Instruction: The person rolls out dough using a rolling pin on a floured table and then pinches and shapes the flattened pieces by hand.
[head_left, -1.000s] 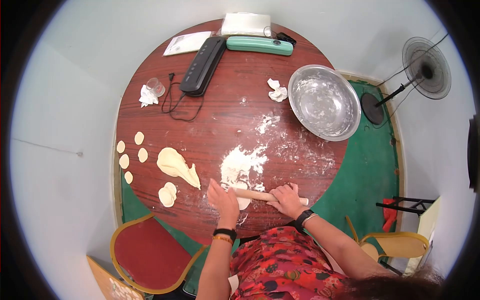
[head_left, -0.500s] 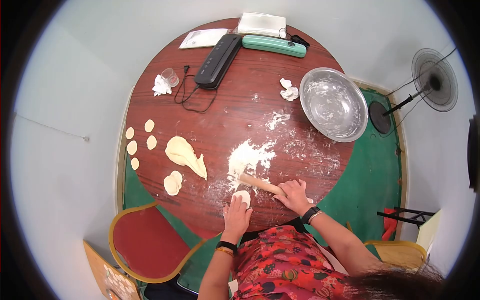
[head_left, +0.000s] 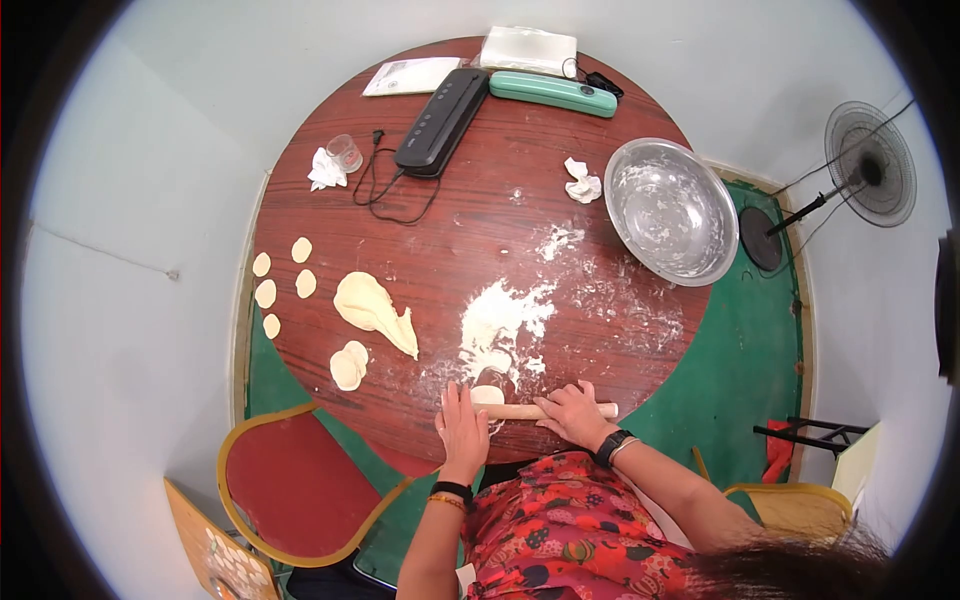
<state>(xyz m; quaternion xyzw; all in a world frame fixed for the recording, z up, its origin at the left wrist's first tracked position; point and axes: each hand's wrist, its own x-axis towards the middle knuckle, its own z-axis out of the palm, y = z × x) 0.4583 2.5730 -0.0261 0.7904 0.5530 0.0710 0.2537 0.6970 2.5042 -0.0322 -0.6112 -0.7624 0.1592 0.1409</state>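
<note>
A wooden rolling pin (head_left: 520,411) lies crosswise at the near edge of the round red-brown table (head_left: 480,220). My right hand (head_left: 570,413) rests palm-down on the pin. My left hand (head_left: 462,430) lies flat at the pin's left end, beside a small dough disc (head_left: 487,395) that sits under the pin. A patch of loose flour (head_left: 495,325) lies just beyond. A lump of dough (head_left: 372,308) lies to the left, with stacked flat wrappers (head_left: 347,367) near it.
Several small dough discs (head_left: 268,292) line the table's left edge. A steel bowl (head_left: 670,210) sits at the right. Two vacuum sealers, black (head_left: 440,122) and green (head_left: 552,92), lie at the far side. A red chair (head_left: 300,495) stands at my left, a fan (head_left: 870,150) at far right.
The pin has swung from a slant to lie level and nearer to me. My left hand has shifted from on top of the dough disc to the pin's left end.
</note>
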